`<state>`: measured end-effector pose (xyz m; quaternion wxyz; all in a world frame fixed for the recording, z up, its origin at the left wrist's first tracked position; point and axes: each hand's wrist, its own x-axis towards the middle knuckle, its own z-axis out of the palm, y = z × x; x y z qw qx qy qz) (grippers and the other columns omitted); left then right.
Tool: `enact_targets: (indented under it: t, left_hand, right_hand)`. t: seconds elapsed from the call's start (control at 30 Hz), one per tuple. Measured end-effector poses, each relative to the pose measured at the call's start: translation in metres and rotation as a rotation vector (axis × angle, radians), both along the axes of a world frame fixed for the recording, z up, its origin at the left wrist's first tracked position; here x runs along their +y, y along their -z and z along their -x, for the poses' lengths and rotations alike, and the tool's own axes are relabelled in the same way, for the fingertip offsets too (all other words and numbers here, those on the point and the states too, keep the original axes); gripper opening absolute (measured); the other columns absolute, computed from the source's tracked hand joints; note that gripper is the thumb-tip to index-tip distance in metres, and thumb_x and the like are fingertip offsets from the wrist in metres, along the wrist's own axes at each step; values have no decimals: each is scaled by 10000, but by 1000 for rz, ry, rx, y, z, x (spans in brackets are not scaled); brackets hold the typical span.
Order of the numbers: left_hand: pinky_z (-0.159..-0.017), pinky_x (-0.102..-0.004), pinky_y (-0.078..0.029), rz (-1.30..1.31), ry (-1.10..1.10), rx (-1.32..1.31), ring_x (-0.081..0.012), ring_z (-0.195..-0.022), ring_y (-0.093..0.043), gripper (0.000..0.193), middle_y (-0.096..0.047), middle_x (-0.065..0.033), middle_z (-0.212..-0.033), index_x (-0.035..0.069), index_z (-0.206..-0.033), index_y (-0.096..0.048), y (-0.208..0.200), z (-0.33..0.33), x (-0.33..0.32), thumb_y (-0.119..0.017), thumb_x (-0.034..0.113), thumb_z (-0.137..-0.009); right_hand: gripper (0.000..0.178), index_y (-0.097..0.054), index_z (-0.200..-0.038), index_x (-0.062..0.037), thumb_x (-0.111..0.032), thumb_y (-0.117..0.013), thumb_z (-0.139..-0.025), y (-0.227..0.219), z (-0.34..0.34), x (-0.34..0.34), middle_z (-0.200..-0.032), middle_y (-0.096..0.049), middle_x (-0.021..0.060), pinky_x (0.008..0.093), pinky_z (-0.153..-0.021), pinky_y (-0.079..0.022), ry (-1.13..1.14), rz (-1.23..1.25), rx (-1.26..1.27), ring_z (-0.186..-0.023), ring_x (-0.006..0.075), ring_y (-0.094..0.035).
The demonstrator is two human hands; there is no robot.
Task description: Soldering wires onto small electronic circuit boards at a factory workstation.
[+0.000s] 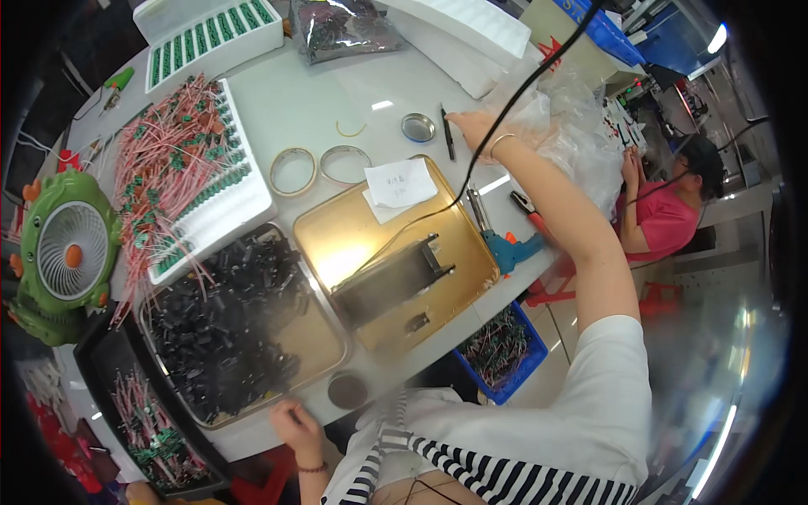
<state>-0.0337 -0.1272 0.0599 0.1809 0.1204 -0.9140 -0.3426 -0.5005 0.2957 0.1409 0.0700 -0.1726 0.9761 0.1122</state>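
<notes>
At the far side of the table, my right hand (pixel 474 129) has its fingertips pinched at the upper end of a black pen (pixel 450 145). A round metal lid or dish (pixel 417 128) lies just left of the pen. My left hand (pixel 296 426) rests by the near table edge with its fingers curled in and nothing visible in them. Close by it are a small dark round disc (pixel 348 390) and a metal tray (pixel 324 349) heaped with black plastic parts (pixel 223 328). A gold tray (pixel 316 231) holds a dark metal fixture (pixel 391 286) and paper slips (pixel 400 185).
White foam trays (pixel 248 189) hold green circuit boards and pink wires at the left, beside a green fan (pixel 71 244). Tape rolls (pixel 293 172), pliers (pixel 530 210) and a blue tool (pixel 512 251) lie around the gold tray. A cable (pixel 522 88) hangs across. A co-worker (pixel 669 202) sits at right.
</notes>
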Motion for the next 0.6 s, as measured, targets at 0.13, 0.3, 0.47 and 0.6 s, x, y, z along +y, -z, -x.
enact_targets:
  t: [0.13,0.3,0.47,0.6]
  left_hand:
    - [-798,-452,-416,-62,142,-93,-399,-874,-523,106,-577,-187,-928,10,-933,-571,3,-12,-10,-576,27,-828]
    - [-825,-417,-412,-152,367,-59,-346,-884,-522,68,-556,-166,-897,9,-908,-533,-9,6,-19,-561,20,-848]
    - [-949,-434,-378,-169,396,-205,-360,-1036,-485,434,-515,-200,-1058,-22,-1143,-482,3,-2,-32,-631,88,-750]
    - [-938,-444,-367,-208,565,-223,-356,-1028,-458,577,-463,-196,-1058,-27,-1159,-439,-4,10,-35,-649,179,-663]
  right_hand:
    - [342,-610,-1181,-94,-123,-526,-850,-76,-69,-14,-1094,-640,188,438,-859,-498,88,6,-67,-1013,346,-622]
    - [260,-633,-1092,-22,-135,-594,-861,-171,-232,-2,-941,-683,138,339,-733,-510,209,486,-164,-820,239,-659]
    - [242,-638,-1066,-50,-51,-549,-841,-348,-388,-150,-933,-659,87,305,-629,-504,65,864,243,-769,228,-638]
    - [254,-636,-1017,-57,-15,-626,-767,-387,-502,-203,-905,-658,86,298,-635,-473,-93,726,532,-731,215,-619]
